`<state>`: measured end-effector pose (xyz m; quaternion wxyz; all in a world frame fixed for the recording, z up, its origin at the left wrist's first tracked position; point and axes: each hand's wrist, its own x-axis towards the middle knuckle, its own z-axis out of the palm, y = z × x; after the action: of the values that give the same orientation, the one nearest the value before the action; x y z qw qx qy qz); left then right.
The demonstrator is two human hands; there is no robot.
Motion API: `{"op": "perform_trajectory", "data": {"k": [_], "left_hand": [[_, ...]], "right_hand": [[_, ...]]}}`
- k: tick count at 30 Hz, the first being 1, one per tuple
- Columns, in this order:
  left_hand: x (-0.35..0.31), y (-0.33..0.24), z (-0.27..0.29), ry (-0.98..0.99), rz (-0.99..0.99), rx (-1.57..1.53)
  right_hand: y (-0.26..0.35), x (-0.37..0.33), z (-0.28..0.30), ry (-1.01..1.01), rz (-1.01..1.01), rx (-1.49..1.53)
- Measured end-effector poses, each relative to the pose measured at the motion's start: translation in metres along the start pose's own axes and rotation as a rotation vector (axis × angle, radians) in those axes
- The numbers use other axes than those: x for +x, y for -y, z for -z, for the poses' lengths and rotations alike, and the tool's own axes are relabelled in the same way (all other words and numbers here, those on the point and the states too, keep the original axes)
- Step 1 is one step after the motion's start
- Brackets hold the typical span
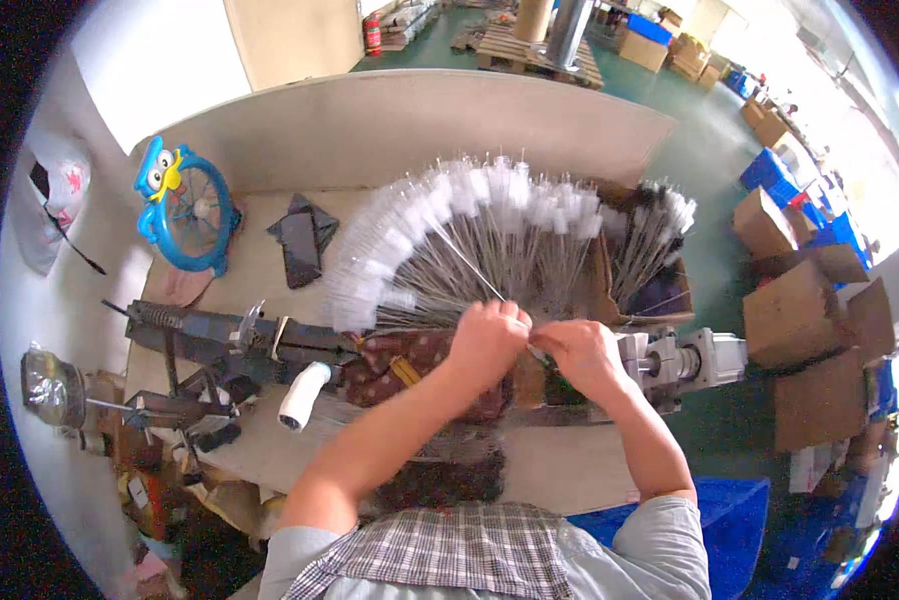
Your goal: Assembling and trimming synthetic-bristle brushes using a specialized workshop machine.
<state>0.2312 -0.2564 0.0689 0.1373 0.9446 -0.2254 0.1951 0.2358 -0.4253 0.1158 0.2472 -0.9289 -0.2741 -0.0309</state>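
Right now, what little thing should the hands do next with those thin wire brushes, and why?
Probably lay the thin wire brush stem onto the fanned pile of white-bristled wire brushes: the left hand and right hand pinch together just below the pile, above the grey metal machine.

The long thin brushes [469,230] fanned at twelve o'clock had shiny metal wire stems and fuzzy white bristle tips. The pale worktable [259,270] looked matt and smooth. At ten o'clock, the blue bird-shaped plastic fan [184,205] was glossy; brown cardboard boxes [799,320] at three o'clock looked dull.
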Motion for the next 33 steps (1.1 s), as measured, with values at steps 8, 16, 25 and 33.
{"op": "perform_trajectory", "data": {"k": [8, 16, 25, 33], "left_hand": [[-0.089, 0.023, 0.064, -0.172, 0.075, -0.095], [-0.164, 0.014, 0.091, -0.205, 0.575, -0.427], [-0.034, 0.002, 0.047, -0.055, 0.717, -1.841], [-0.043, -0.014, 0.072, 0.011, 0.775, -1.666]], "right_hand": [[0.065, 0.032, 0.004, 0.076, 0.521, 0.245], [0.061, 0.050, -0.005, -0.093, 0.489, 0.304], [0.006, 0.026, 0.015, 0.021, 0.237, -0.078], [-0.001, 0.013, 0.033, 0.346, 0.064, 0.228]]}}
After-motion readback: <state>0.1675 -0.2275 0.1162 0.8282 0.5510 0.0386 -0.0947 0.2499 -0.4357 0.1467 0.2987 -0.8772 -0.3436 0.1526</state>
